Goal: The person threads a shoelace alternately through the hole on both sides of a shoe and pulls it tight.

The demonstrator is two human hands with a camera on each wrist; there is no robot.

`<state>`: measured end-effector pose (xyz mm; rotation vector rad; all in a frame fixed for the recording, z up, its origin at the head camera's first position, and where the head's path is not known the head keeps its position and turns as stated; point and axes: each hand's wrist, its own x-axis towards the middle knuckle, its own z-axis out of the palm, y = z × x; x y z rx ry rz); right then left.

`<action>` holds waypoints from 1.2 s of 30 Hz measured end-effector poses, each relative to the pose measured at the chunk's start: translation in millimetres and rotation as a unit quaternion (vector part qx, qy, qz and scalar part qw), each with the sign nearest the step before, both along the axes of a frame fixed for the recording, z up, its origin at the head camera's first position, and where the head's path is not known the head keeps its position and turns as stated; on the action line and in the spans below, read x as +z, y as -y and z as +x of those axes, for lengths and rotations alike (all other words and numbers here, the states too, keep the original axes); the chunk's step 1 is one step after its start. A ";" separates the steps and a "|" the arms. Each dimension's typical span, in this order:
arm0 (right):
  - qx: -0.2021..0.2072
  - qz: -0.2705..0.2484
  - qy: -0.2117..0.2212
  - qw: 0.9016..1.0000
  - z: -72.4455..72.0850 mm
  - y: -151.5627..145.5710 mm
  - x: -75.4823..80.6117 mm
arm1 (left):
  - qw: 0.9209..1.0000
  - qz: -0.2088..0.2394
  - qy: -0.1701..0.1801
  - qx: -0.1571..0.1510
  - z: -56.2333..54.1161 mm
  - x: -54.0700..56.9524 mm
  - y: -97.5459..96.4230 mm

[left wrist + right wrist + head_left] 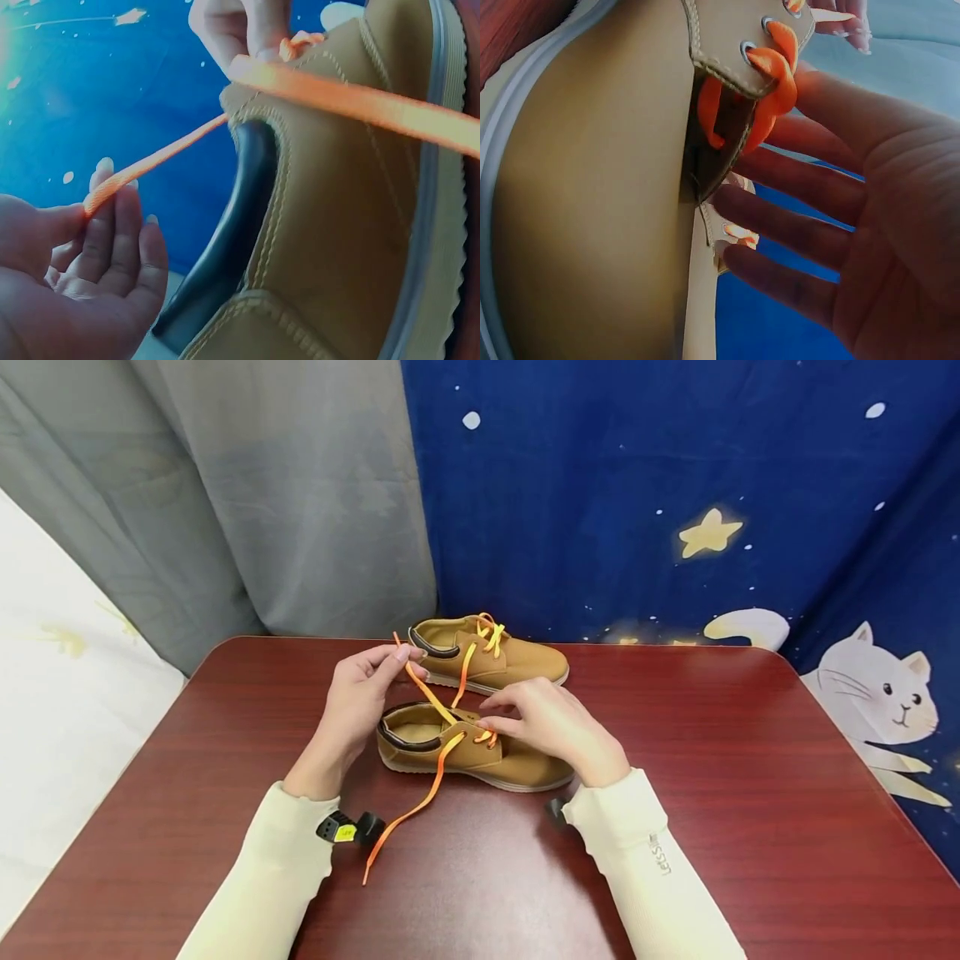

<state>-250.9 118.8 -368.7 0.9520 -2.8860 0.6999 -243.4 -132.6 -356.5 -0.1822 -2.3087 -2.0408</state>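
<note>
A tan shoe (536, 768) with a dark padded collar sits on the table, toe to the right. My left hand (358, 697) pinches one of its orange-yellow shoelaces (431, 697) between thumb and fingers, above the heel. That lace runs taut down to the eyelets. The shoe's other lace end (420, 806) hangs over the near side onto the table. Over the lacing rests my right hand (551, 727). In the right wrist view its thumb (832, 101) touches the crossed orange lace (780, 75), while the other fingers reach out fairly straight beside the tongue.
Just behind stands a second tan shoe (528, 660), its loose lace (465, 672) hanging toward the near one. Both are on a reddish-brown table (750, 777). A grey curtain (322, 485) and a blue curtain (600, 485) with stars and a cat hang along the table's back edge.
</note>
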 end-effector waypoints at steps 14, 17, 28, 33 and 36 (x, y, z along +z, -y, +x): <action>0.057 0.002 -0.028 0.998 -3.2 3.1 -2.6 | 0.995 -0.063 0.027 -0.073 9.2 -5.3 -23.5; 0.051 -0.007 -0.031 0.998 -3.8 3.1 -3.4 | 0.977 -0.183 0.016 -0.104 10.4 -7.1 -28.2; 0.006 -0.040 0.010 0.999 -6.6 7.1 -7.0 | 0.935 -0.339 -0.004 -0.107 12.9 -10.2 -35.1; 0.004 -0.051 0.024 0.998 -7.4 8.0 -7.8 | 0.926 -0.365 -0.010 -0.095 13.5 -12.6 -39.8; 0.011 -0.062 0.032 0.998 -7.3 6.9 -8.5 | 0.920 -0.382 -0.017 -0.085 14.3 -14.2 -43.3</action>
